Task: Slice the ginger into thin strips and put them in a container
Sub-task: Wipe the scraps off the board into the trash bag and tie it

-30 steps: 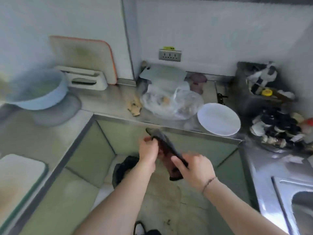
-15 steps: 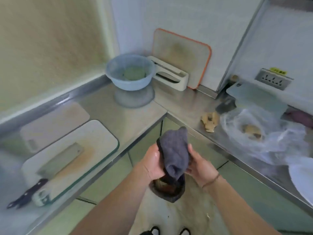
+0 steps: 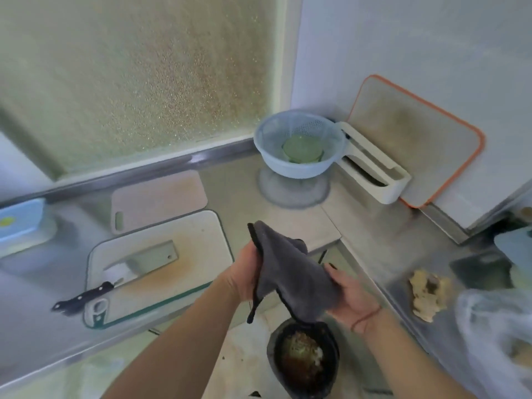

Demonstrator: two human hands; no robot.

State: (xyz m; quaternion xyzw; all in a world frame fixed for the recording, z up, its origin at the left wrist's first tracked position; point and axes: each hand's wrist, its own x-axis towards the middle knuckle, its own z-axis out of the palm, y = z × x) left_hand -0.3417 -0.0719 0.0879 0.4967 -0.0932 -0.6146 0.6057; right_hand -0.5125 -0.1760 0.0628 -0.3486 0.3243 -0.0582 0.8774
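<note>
Above the bin [image 3: 302,361], both hands, the left hand [image 3: 247,272] and right hand [image 3: 349,295], grip the cloth [image 3: 290,272]; wipe palms dry so the ginger [image 3: 427,295] won't slip.

At the upper centre of the frame a pale blue colander [image 3: 299,145] stands on the steel bench [image 3: 236,180] with a green round thing inside it, and just to its right a white holder [image 3: 374,174] sits in front of an orange-rimmed board [image 3: 417,139] leaning on the wall. A pinkish board [image 3: 158,197] lies flat at centre left, and a blue-lidded box [image 3: 20,223] sits at the left edge. A grey cloth [image 3: 288,272] hangs at lower centre above a dark bin [image 3: 302,361] of scraps on the floor, a clear plastic bag [image 3: 495,335] fills the lower right corner, and frosted glass [image 3: 144,76] covers the upper left.
</note>
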